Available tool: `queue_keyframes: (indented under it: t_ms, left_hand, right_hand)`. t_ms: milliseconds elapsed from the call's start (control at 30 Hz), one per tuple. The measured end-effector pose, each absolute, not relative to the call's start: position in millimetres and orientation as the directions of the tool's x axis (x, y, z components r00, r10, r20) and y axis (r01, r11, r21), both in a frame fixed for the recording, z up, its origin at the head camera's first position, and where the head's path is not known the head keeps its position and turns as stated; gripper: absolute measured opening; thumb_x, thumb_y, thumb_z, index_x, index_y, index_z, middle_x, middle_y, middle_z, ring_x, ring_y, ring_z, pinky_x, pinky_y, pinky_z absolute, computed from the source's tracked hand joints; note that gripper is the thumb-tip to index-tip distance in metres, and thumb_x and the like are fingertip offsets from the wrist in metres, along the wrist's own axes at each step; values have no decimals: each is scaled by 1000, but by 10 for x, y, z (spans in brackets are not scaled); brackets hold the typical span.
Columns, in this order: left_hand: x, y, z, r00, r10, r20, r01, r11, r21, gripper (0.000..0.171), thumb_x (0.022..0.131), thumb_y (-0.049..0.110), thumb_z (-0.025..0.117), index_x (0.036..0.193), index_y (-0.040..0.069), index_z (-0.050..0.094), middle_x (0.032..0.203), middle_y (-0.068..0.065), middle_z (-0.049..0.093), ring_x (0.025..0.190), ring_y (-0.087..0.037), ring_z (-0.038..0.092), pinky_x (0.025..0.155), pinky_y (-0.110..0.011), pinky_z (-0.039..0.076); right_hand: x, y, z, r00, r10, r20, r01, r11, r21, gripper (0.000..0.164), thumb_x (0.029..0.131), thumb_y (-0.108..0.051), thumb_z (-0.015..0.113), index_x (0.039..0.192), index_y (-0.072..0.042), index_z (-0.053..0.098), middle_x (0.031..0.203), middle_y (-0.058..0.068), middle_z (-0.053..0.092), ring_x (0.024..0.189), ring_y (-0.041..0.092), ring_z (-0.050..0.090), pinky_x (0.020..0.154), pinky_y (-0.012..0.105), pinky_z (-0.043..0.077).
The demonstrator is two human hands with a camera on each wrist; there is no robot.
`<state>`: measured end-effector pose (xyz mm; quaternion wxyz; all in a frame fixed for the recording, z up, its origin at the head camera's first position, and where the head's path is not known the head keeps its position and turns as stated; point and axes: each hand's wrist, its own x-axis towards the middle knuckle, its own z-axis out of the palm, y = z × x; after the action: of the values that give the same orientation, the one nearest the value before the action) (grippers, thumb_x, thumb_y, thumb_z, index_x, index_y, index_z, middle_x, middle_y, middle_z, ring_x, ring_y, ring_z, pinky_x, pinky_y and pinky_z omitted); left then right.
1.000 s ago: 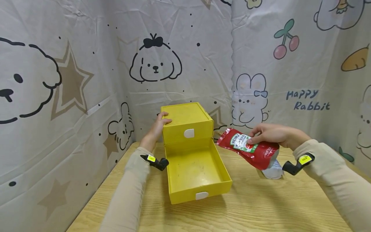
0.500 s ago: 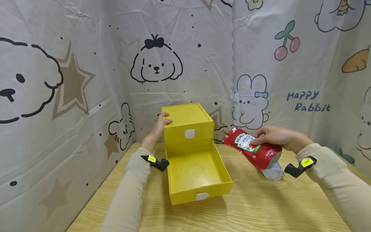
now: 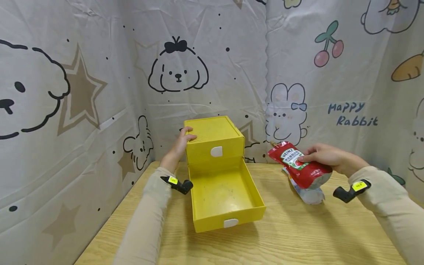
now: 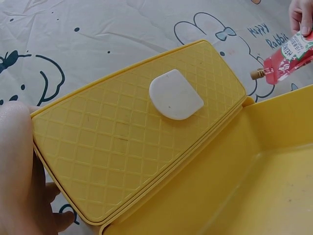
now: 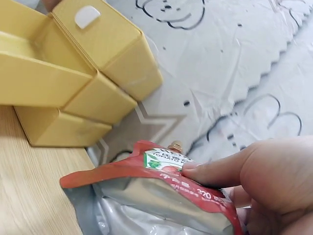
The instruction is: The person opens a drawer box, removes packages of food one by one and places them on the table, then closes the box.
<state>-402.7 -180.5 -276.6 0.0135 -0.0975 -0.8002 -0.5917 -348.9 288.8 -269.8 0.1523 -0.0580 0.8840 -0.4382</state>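
In the head view my right hand (image 3: 322,158) pinches a red Heinz ketchup pouch (image 3: 298,163), tilted, its capped spout toward the upper left. In the right wrist view the thumb lies across the pouch's (image 5: 171,171) label and its silvery base faces the camera. Under the pouch in the head view lies a white package (image 3: 311,195), partly hidden. At the left, my left hand (image 3: 180,147) grips the upper left edge of a yellow drawer box (image 3: 215,130). The box's lower drawer (image 3: 228,191) is pulled out, with nothing inside; the upper drawer is closed.
The wooden table (image 3: 285,235) carries the box and the package. Behind and to the left hangs a white cloth (image 3: 232,73) with cartoon prints. A white tab (image 3: 230,223) sits on the front of the pulled-out drawer.
My right hand has moved to the right with the ketchup pouch, away from the drawer box, uncovering more of the white package. My left hand and the box have stayed in place.
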Motion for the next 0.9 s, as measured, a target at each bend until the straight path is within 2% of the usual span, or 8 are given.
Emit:
queue_keyframes:
  t_ms: [267, 400, 600, 800, 900]
  left_hand:
    - [-4022, -1834, -2779, -984, 124, 129, 161, 297, 941, 61, 106, 33, 45, 161, 18, 24, 169, -16, 15, 153, -36, 14, 120, -59, 7]
    - [-4033, -1836, -2783, -984, 121, 131, 161, 290, 944, 59, 106, 31, 44, 160, 17, 25, 168, -16, 15, 153, -36, 15, 120, -58, 8]
    - [-4033, -1830, -2767, -982, 125, 138, 168, 274, 947, 57, 106, 30, 44, 158, 16, 26, 168, -16, 13, 152, -36, 14, 120, -58, 7]
    - [-4036, -1834, -2781, -984, 122, 133, 162, 276, 947, 57, 106, 30, 43, 158, 16, 26, 168, -16, 14, 152, -35, 14, 120, -58, 7]
    - [-4034, -1831, -2782, -983, 123, 135, 165, 277, 946, 57, 106, 30, 43, 158, 16, 26, 168, -16, 15, 152, -36, 15, 120, -58, 7]
  right_hand:
    - [-3510, 3178, -2830, -964, -157, -216, 77, 610, -789, 30, 102, -25, 65, 108, 4, 58, 103, 12, 66, 84, 22, 66, 74, 36, 58]
    - [-3500, 3324, -2892, -969, -111, -222, 107, 622, -776, 44, 103, -28, 63, 120, 11, 52, 108, 16, 63, 88, 24, 63, 77, 37, 57]
    - [-3490, 3512, -2966, -970, -77, -233, 139, 609, -781, 60, 104, -29, 61, 131, 21, 43, 105, 16, 64, 88, 25, 64, 77, 38, 57]
    - [-3477, 3713, -3061, -972, -39, -231, 156, 626, -764, 63, 105, -30, 60, 131, 23, 39, 106, 20, 62, 89, 27, 62, 77, 40, 57]
    - [-3474, 3800, -3099, -972, -38, -230, 155, 633, -759, 59, 105, -29, 60, 127, 23, 44, 103, 17, 64, 87, 27, 63, 77, 40, 57]
